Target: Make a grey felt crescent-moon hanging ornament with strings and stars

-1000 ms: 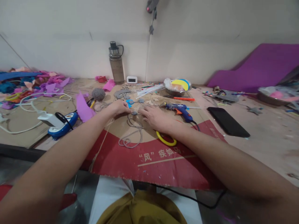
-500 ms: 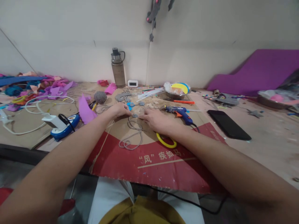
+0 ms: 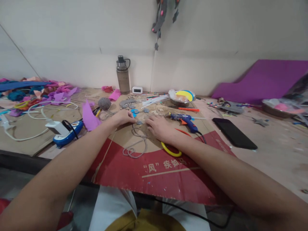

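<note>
My left hand [image 3: 124, 117] rests on the cardboard sheet [image 3: 154, 170] with its fingers curled, fingertips pinched at a small grey felt piece [image 3: 139, 122]. My right hand [image 3: 159, 127] lies palm down just right of that piece, fingers pressed together on the cardboard. Loops of grey yarn [image 3: 137, 141] trail from between the hands toward me. A yellow ring [image 3: 171, 150] peeks out under my right wrist. Small blue and grey felt shapes [image 3: 135, 112] lie just beyond the fingertips.
A blue glue gun [image 3: 187, 121] lies right of my right hand, a black phone [image 3: 231, 129] further right. A grey yarn ball [image 3: 104, 103], water bottle [image 3: 123, 74], metal bowl [image 3: 181, 96], white charger and cables [image 3: 56, 127], coloured felt scraps [image 3: 36, 93] and purple foam [image 3: 262, 80] surround the work area.
The camera tilted up a little, so everything sits lower in view. Both hands stay at the small grey piece with hardly any movement.
</note>
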Tool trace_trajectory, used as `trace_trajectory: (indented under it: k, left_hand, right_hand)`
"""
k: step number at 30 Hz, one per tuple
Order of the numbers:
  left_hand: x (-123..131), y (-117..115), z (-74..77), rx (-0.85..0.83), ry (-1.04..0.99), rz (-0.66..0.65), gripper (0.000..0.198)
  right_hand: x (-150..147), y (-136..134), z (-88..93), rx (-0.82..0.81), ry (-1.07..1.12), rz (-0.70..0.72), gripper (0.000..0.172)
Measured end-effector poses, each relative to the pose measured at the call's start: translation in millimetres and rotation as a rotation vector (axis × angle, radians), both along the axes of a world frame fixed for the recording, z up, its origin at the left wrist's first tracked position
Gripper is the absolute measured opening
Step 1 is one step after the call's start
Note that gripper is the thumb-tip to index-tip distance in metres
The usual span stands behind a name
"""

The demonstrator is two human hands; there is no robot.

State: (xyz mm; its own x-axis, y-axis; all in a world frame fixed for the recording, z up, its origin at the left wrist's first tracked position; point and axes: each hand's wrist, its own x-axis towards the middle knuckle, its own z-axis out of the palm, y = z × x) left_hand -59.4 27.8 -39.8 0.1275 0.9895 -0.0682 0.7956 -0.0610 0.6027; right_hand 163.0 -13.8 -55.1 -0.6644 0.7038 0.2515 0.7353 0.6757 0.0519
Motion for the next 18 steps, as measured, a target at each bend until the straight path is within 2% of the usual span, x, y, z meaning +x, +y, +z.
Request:
trace_trajectory:
  k: [5, 13, 18]
  left_hand:
    - [-9.7, -0.8, 0.0, -0.020, -0.066, -0.079, 0.025]
    - [-7.5, -8.6, 5.4, 0.029, -0.056, -0.107, 0.020]
    - [-8.5, -12.3, 7.7, 0.097, -0.050, -0.187, 0.024]
  right_hand:
    - [-1.4, -1.3, -1.8, 0.027, 0.085, -0.077, 0.018]
    - [-2.8, 1.5, -2.9, 0.035, 0.149, -0.072, 0.019]
    - [-4.8, 4.7, -1.6, 0.022, 0.183, -0.077, 0.022]
